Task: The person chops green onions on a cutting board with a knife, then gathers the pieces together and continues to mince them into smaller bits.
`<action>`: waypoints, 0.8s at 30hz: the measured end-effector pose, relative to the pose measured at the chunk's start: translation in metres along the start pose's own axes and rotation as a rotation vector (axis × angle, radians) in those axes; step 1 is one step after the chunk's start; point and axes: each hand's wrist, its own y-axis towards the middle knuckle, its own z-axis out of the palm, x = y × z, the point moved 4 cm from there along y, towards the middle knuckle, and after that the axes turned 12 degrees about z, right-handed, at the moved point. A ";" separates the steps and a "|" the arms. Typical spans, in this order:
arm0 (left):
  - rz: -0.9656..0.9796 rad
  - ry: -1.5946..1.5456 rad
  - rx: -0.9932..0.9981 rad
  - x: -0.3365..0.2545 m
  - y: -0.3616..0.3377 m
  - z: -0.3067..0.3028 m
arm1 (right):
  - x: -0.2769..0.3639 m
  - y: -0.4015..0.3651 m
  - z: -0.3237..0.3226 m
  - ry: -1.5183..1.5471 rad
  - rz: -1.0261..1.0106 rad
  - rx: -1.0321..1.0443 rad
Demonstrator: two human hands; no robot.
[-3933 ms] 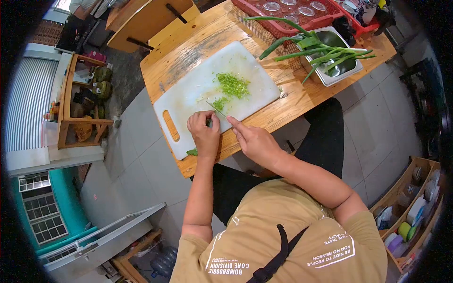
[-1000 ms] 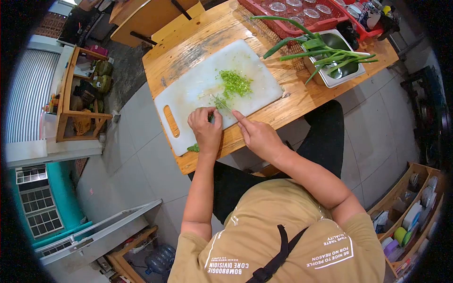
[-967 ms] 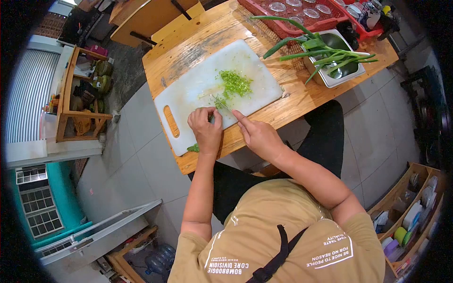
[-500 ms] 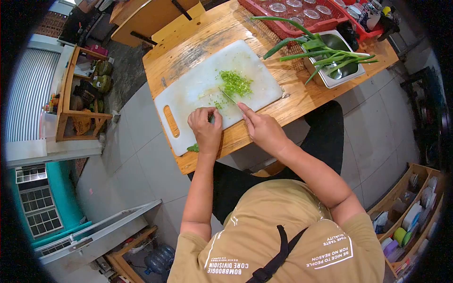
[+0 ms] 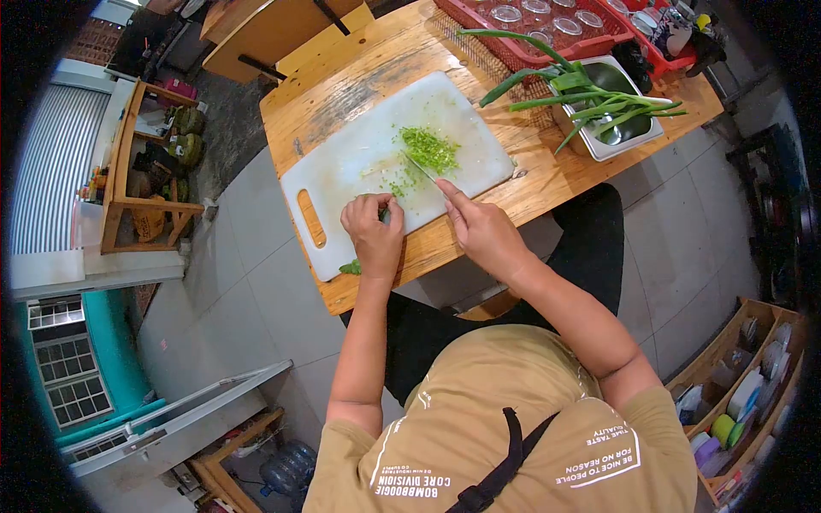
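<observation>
On the wooden table lies a white cutting board [image 5: 342, 184] with a handle slot at its left end. My right hand [image 5: 487, 235] grips a knife [image 5: 421, 168] whose thin blade rests by a heap of chopped green onion [image 5: 430, 150]. My left hand [image 5: 375, 232] is curled at the board's near edge, its fingers closed on green onion stalks. Most of that bunch is hidden under the hand; a green end [image 5: 350, 268] shows beside my wrist. Small green bits are scattered between my left hand and the blade.
A metal container [image 5: 605, 154] at the table's right has long whole green onions [image 5: 590, 101] lying across it. Behind it stands a red crate [image 5: 505, 51] of upturned glasses. A wooden chair [image 5: 282, 38] is at the far left edge of the table [image 5: 342, 60].
My right hand and the knife have shifted slightly to the right and toward me. My left hand stays in nearly the same place.
</observation>
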 end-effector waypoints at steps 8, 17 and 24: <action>0.017 0.027 -0.004 -0.002 -0.002 -0.004 | 0.001 0.001 0.002 -0.041 -0.003 0.008; 0.010 0.022 -0.018 -0.002 -0.005 -0.006 | 0.009 -0.007 0.006 0.022 -0.016 0.011; 0.011 0.023 -0.026 0.000 -0.004 -0.003 | 0.011 -0.007 0.009 -0.008 -0.015 0.054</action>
